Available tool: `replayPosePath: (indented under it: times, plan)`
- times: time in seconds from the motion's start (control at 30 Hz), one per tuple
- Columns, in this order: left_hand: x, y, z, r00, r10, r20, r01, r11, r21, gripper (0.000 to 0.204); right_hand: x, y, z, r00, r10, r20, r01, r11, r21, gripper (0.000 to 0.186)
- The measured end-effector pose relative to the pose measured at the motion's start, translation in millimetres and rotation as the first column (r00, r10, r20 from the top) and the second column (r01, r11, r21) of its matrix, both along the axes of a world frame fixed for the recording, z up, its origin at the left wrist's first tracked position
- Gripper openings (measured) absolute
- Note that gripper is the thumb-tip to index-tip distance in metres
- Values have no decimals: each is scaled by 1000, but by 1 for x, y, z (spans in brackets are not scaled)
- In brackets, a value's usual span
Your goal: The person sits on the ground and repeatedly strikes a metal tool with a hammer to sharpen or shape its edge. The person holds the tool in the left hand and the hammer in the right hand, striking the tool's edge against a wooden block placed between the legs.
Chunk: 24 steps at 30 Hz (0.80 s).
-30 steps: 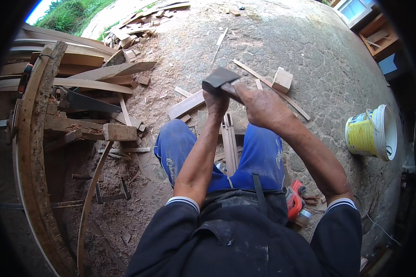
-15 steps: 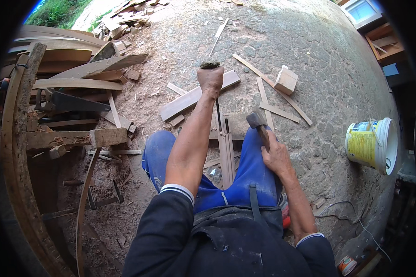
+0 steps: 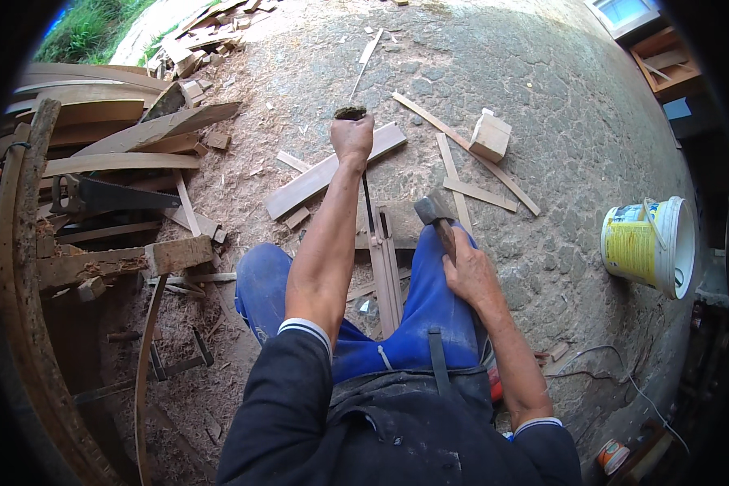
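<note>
My left hand (image 3: pixel 353 142) is closed in a fist around the handle of a chisel (image 3: pixel 368 194). Its worn, frayed butt shows above the fist, and the dark blade points down. The blade's lower end meets a narrow wooden piece (image 3: pixel 387 275) with a slot in it, lying between my knees. My right hand (image 3: pixel 468 271) grips the wooden handle of a hammer (image 3: pixel 435 209) over my right thigh. The dark hammer head is apart from the chisel. Beyond the wooden piece, a flat board (image 3: pixel 336 172) lies slantwise on the ground.
Stacked boards and a handsaw (image 3: pixel 125 194) are at the left, behind an upright timber (image 3: pixel 20 267). A wooden block (image 3: pixel 490 136) and thin strips (image 3: pixel 478 194) lie ahead to the right. A white and yellow bucket (image 3: pixel 644 247) stands at the right, near a cable (image 3: pixel 624 368).
The whole scene sits slightly further left as the view shifts. Both hands keep their grips; the chisel stays at the wooden piece and the hammer stays over my right thigh.
</note>
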<state>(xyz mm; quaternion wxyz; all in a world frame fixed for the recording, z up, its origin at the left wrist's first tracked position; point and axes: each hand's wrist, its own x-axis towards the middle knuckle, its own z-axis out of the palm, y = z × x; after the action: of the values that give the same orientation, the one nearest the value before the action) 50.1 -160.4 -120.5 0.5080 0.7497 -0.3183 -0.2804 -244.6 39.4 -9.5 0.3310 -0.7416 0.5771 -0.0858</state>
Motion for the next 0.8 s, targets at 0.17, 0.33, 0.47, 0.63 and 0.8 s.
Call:
replayPosePath:
  times: [0.17,0.33,0.47,0.63,0.8]
  plan:
    - [10,6,28,863,-62,-501,180,965,192,26,-2,-2,-5,1000,-12,14,11,1000,25,57]
    - [10,23,99,741,-512,-434,608,786,112,34,-1,-5,-6,999,-18,35,17,999,42,52]
    - [-10,62,143,928,-344,-142,238,841,-485,31,-2,-7,-5,1000,4,-9,-4,999,53,48]
    - [-42,117,147,920,-208,331,338,849,-407,28,-4,-8,-4,999,38,-20,-37,998,53,47]
    - [-46,141,138,936,-143,321,298,807,-510,24,-3,-8,-3,998,21,-57,-17,998,66,45]
